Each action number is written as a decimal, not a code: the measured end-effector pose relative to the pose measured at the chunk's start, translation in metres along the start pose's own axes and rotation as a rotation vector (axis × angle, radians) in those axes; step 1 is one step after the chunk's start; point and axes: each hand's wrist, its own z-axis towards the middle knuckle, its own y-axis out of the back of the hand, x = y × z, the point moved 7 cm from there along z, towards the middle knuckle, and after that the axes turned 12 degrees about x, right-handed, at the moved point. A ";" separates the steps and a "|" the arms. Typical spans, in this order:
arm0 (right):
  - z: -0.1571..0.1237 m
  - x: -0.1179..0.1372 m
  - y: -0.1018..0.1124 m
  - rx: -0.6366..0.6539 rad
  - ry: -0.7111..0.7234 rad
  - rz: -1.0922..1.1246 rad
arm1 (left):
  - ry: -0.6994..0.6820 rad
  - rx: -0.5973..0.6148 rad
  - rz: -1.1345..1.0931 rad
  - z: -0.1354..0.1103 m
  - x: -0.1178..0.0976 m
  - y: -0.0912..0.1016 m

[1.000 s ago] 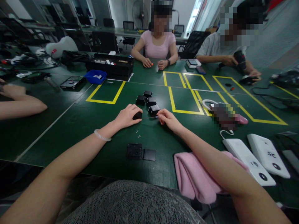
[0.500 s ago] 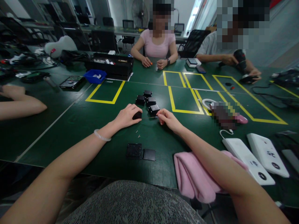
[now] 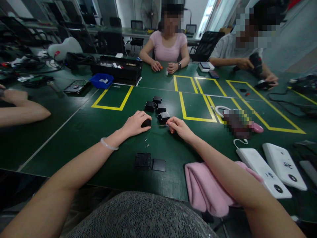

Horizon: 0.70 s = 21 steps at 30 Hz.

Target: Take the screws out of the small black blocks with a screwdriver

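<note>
My left hand (image 3: 136, 123) is closed around a small black plastic case (image 3: 146, 123) on the table. Pinched in my right hand (image 3: 180, 128) is a thin screwdriver (image 3: 162, 125), its shaft pointing left at that case; the fingers hide its handle. Just beyond lie several similar black cases (image 3: 160, 108) in a loose cluster. Nearer to me are a few tiny screws (image 3: 148, 145). Below them sit an opened black case half (image 3: 143, 161) and a flat black cover (image 3: 158, 165), side by side.
A pink cloth (image 3: 205, 188) lies under my right forearm, beside white power banks (image 3: 264, 172). Farther off are a blue bin (image 3: 101, 81) and a black organizer box (image 3: 117, 70). Two people sit opposite, one holding a power drill (image 3: 256, 62). Another person's arm (image 3: 24, 109) rests at left.
The whole view has shifted very slightly. Both hands keep nearly the same pose, with the screwdriver still pointing at the case.
</note>
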 end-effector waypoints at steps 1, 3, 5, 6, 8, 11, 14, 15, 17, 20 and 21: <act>0.000 0.000 0.001 -0.004 -0.003 -0.002 | 0.000 0.000 -0.001 0.000 0.000 0.000; -0.001 0.001 0.002 -0.015 -0.006 -0.009 | 0.000 0.002 -0.006 0.000 0.000 0.000; -0.002 0.002 0.002 -0.021 -0.006 -0.013 | -0.001 0.005 -0.010 0.000 0.000 0.000; -0.002 0.002 0.002 -0.020 -0.005 -0.014 | -0.001 0.006 -0.012 0.000 0.000 0.000; -0.001 0.002 0.001 -0.013 -0.003 -0.011 | -0.001 0.006 -0.014 0.000 0.000 0.000; 0.000 0.001 -0.001 0.005 -0.004 -0.001 | 0.002 0.012 -0.018 0.001 0.000 0.000; -0.001 0.002 0.000 0.002 -0.007 -0.013 | 0.008 0.016 -0.018 0.001 0.001 0.000; -0.001 0.003 0.000 -0.003 -0.005 -0.020 | 0.009 0.015 -0.017 0.001 0.001 -0.001; -0.002 0.005 0.001 -0.008 -0.002 -0.031 | 0.010 0.012 -0.017 0.001 0.001 -0.001; -0.003 0.007 0.001 -0.011 -0.001 -0.037 | 0.009 0.012 -0.016 0.001 0.002 -0.002; -0.002 0.007 0.001 -0.013 -0.004 -0.038 | 0.007 0.011 -0.016 0.001 0.002 -0.002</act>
